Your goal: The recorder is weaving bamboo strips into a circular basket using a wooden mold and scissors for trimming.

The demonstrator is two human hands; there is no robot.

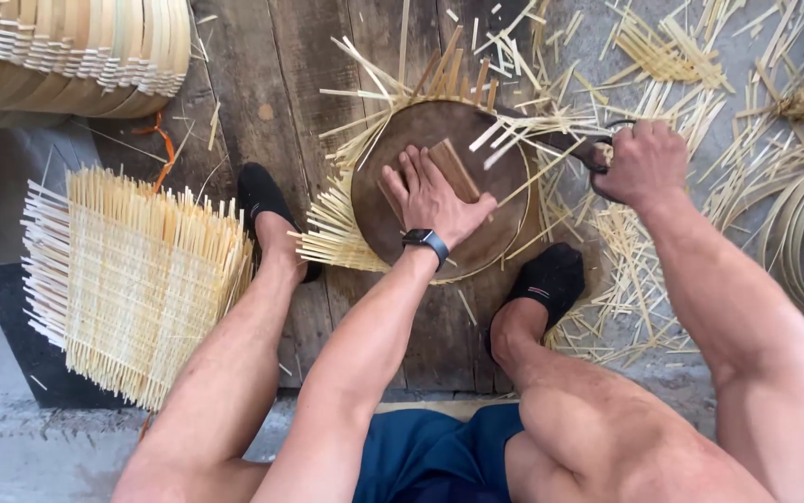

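Note:
A round dark wooden disc (pixel 439 130) lies on a woven mat of pale bamboo strips (pixel 337 228), whose loose ends stick out all around it. My left hand (pixel 432 197) presses flat on the disc, fingers over a small wooden block (pixel 458 168); a dark watch sits on that wrist. My right hand (pixel 642 163) is closed around black scissors (pixel 597 154) at the disc's right edge, where the strip ends fan out. My feet in black shoes rest on either side of the disc.
A stack of square woven bamboo mats (pixel 132 279) lies to the left. Stacked bamboo hoops (pixel 76 51) fill the top left corner. Cut strip offcuts (pixel 625 270) litter the wooden boards at right, beside coiled bamboo bands (pixel 793 214).

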